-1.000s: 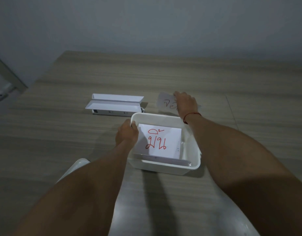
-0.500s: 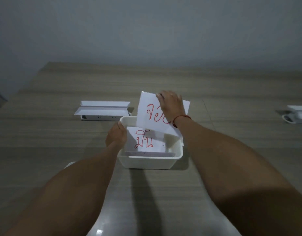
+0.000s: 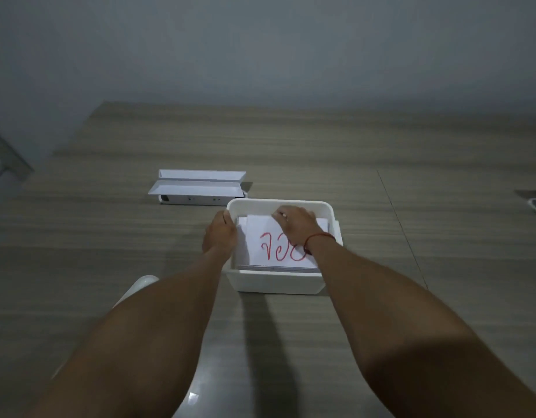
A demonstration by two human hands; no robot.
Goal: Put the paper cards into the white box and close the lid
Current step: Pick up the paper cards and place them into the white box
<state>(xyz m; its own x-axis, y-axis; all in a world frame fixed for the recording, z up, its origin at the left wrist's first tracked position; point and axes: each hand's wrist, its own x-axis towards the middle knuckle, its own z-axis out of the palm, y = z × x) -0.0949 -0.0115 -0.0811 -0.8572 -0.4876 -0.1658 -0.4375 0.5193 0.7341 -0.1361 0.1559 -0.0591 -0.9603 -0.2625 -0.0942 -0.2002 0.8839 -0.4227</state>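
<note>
right hand [image 3: 295, 225] presses card [image 3: 278, 247] flat inside white box [image 3: 275, 282]; left hand [image 3: 220, 236] grips its left rim.

On the table [image 3: 381, 312] the box [image 3: 275, 283] holds a paper card [image 3: 269, 245] (lying on others), left hand [image 3: 220, 236] on its left wall, right hand [image 3: 296, 226] inside atop the card, a tray-like unit [image 3: 197, 188] behind-left.

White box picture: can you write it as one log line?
white box: open | card: inside | right hand: on card | left hand: holding rim

Both hands [image 3: 220, 233] [image 3: 295, 226] extended, palms down
</note>
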